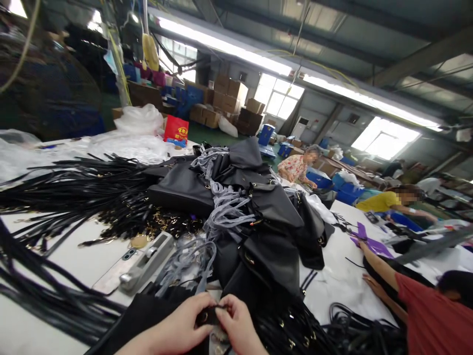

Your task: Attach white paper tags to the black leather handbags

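Note:
Near the bottom middle, my left hand [192,320] and my right hand [236,323] meet, fingertips pinched on a small black strap piece [211,313]. A gold-coloured ring shows by my left fingers. Black material [142,315] lies under my left forearm. Just beyond my hands are grey ribbon strips [195,261] and a pile of black bags [273,256]. Left of them sits a grey metal tool or dispenser [150,261], beside a phone [114,273] lying on the white table [79,264].
Black straps [84,192] with gold clasps spread over the left side. More straps [295,325] lie at lower right. Clear plastic [136,133] and a red bag [176,129] are at the back. A person in red [432,310] reaches in from the right; others work farther off.

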A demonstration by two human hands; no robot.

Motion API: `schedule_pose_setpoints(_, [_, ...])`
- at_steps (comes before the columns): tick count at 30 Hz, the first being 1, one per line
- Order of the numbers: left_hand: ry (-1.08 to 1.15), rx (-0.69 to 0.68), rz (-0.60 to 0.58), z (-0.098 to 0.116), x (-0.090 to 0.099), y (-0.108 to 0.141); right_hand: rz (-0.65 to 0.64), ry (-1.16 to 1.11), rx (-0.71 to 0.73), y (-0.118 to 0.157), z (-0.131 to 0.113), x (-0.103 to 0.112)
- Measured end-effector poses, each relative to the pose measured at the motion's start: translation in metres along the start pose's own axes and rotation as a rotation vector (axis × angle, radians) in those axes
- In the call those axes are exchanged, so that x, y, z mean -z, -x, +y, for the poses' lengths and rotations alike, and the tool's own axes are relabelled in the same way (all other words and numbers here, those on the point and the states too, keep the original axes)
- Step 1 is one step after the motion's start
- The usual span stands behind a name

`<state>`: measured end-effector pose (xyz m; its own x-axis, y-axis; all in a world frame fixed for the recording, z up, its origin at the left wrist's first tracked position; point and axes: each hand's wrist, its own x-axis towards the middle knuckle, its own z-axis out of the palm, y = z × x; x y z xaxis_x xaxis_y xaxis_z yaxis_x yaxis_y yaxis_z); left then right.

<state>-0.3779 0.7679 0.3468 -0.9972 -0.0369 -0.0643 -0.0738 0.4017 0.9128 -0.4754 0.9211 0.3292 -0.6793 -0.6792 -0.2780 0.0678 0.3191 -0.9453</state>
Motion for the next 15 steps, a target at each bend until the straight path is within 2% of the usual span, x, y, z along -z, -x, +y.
schedule_pose_setpoints(3, [0.168,0.082,-0.047,-0.006,0.002,-0.003,0.012,0.033,0.025,0.000,0.000,0.004])
schedule_pose_setpoints(6, [0.363,0.172,-0.045,-0.012,-0.006,-0.008,0.039,0.038,0.040,0.000,-0.002,0.002])
schedule_pose_setpoints(9, [0.497,0.194,-0.038,-0.015,-0.011,-0.011,0.055,-0.002,0.025,-0.002,-0.005,-0.003])
schedule_pose_setpoints(15, [0.634,0.215,-0.023,-0.012,-0.007,-0.012,0.079,-0.059,-0.014,-0.004,-0.007,-0.009])
